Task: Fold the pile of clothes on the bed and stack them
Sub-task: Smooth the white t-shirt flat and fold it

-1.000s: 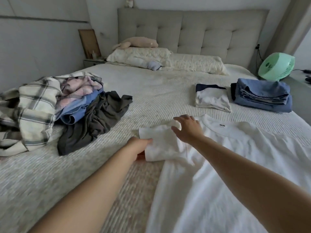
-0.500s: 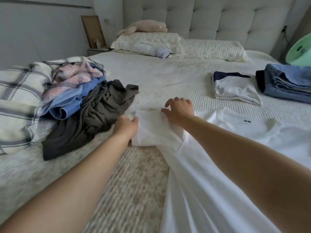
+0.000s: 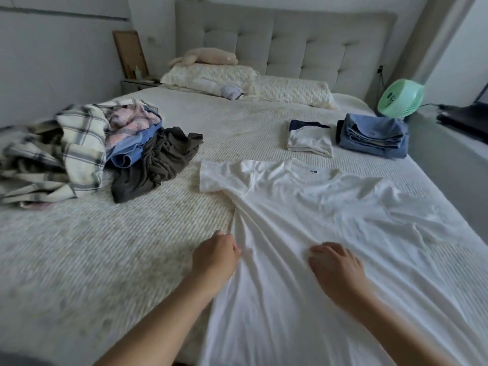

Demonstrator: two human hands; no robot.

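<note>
A soft white T-shirt (image 3: 303, 207) lies creased, neck away, on the bed's (image 3: 105, 260) ribbed cover. The left hand (image 3: 215, 260), fingers curled, seems to pinch its side edge; the right hand (image 3: 334, 265) rests flat-fingered on the cloth. A rumpled pile (image 3: 100, 146) sits left, folded stacks (image 3: 346, 137) right.

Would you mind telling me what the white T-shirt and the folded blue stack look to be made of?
White T-shirt: thin, matte knit, probably cotton jersey; it wrinkles in soft, fine creases. Folded blue stack: thicker woven cloth, possibly denim; faded blue, with stiff, bulky layered edges. Neither fibre can be confirmed by sight.
</note>
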